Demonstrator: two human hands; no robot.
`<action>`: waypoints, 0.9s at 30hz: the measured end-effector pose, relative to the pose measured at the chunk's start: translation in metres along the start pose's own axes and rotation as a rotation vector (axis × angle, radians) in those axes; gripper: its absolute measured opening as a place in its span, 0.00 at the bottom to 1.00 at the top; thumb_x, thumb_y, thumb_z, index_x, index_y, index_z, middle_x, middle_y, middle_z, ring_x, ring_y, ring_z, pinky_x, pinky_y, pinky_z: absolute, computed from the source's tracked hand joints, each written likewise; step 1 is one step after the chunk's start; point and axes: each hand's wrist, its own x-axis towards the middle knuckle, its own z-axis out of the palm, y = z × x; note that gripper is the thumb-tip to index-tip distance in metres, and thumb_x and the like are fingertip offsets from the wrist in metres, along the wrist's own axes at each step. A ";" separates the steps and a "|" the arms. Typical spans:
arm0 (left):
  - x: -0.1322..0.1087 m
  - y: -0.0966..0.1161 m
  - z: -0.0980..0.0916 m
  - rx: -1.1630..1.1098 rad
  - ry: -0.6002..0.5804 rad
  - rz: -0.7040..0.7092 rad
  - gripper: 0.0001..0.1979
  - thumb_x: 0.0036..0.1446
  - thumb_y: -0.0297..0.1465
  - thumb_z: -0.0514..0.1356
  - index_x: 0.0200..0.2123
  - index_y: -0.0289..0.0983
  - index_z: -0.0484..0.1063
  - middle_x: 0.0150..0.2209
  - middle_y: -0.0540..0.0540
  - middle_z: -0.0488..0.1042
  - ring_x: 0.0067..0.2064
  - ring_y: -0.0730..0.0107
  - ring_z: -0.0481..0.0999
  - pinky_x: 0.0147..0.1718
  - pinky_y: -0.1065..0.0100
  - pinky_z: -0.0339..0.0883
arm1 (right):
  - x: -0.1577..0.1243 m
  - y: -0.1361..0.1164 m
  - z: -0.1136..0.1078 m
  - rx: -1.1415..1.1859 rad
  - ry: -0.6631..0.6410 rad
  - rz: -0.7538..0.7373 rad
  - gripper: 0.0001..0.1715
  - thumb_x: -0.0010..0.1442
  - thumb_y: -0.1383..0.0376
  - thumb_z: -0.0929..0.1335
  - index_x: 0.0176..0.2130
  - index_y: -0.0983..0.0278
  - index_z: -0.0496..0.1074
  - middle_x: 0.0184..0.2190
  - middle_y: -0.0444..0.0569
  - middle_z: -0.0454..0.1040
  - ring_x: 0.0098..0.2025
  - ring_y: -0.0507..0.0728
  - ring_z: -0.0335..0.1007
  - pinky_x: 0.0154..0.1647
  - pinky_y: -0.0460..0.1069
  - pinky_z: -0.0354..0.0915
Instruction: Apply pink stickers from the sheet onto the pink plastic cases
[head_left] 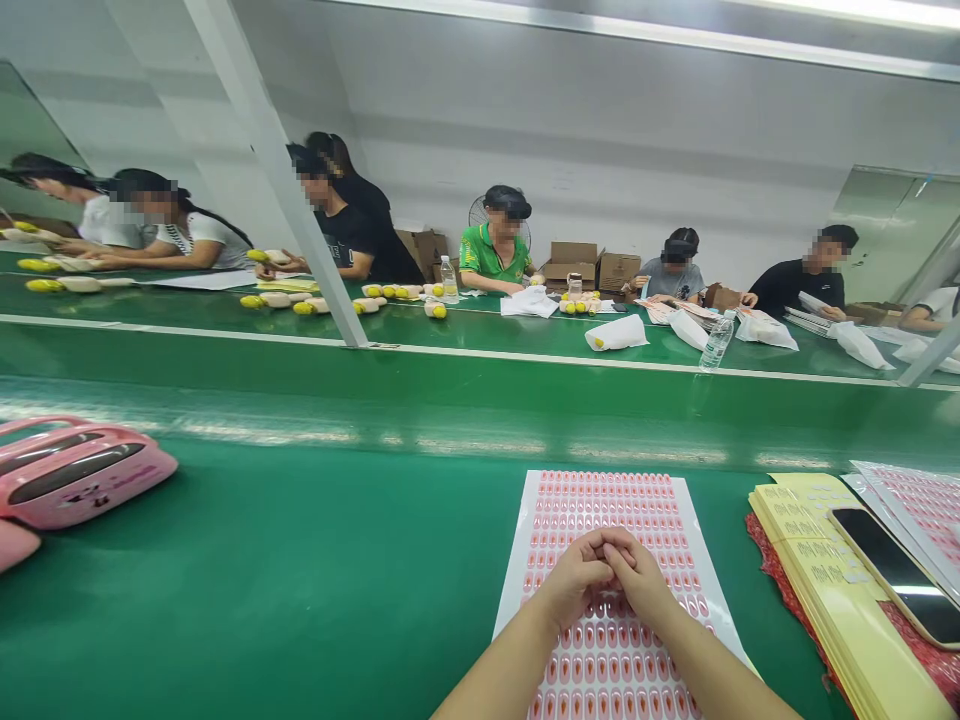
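A white sheet of small pink stickers (pixel 600 505) lies on the green belt in front of me. My left hand (pixel 574 580) and my right hand (pixel 641 580) meet just above its middle, fingertips pinched together at the same spot. Both are closed in a pinch; what they hold is too small to make out, perhaps one sticker.
A pink plastic device (pixel 75 470) sits at the left. A stack of yellow sticker sheets (pixel 825 570) with a dark phone (pixel 896 575) on it lies at the right, beside another pink sticker sheet (pixel 926 505). Several people work at the far bench (pixel 480 335) among cartons, bottles and yellow-tipped items.
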 end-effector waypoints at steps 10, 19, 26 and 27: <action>-0.002 0.001 0.001 -0.002 -0.003 0.008 0.18 0.29 0.20 0.55 0.30 0.35 0.73 0.24 0.48 0.72 0.28 0.72 0.68 0.28 0.71 0.59 | -0.001 -0.001 0.002 0.011 0.015 0.014 0.15 0.52 0.56 0.63 0.33 0.64 0.70 0.32 0.50 0.72 0.37 0.59 0.68 0.41 0.54 0.63; -0.005 -0.001 -0.003 0.000 0.000 -0.003 0.17 0.31 0.21 0.56 0.30 0.35 0.73 0.27 0.49 0.71 0.28 0.74 0.68 0.28 0.72 0.58 | -0.001 0.007 0.005 -0.019 0.007 -0.042 0.13 0.54 0.61 0.61 0.35 0.64 0.71 0.34 0.49 0.73 0.38 0.57 0.68 0.42 0.53 0.63; -0.007 -0.002 -0.002 -0.013 0.043 0.007 0.12 0.40 0.34 0.63 0.30 0.35 0.72 0.25 0.48 0.71 0.27 0.73 0.68 0.27 0.72 0.59 | -0.002 0.007 0.009 0.004 0.014 -0.037 0.14 0.53 0.60 0.63 0.38 0.64 0.71 0.36 0.49 0.74 0.40 0.58 0.69 0.42 0.53 0.63; -0.007 -0.002 -0.001 -0.015 0.053 0.008 0.14 0.40 0.36 0.64 0.30 0.35 0.72 0.25 0.48 0.71 0.26 0.73 0.68 0.26 0.72 0.59 | -0.002 0.007 0.009 -0.001 0.015 -0.038 0.15 0.54 0.59 0.63 0.38 0.64 0.71 0.36 0.49 0.74 0.40 0.58 0.69 0.42 0.53 0.63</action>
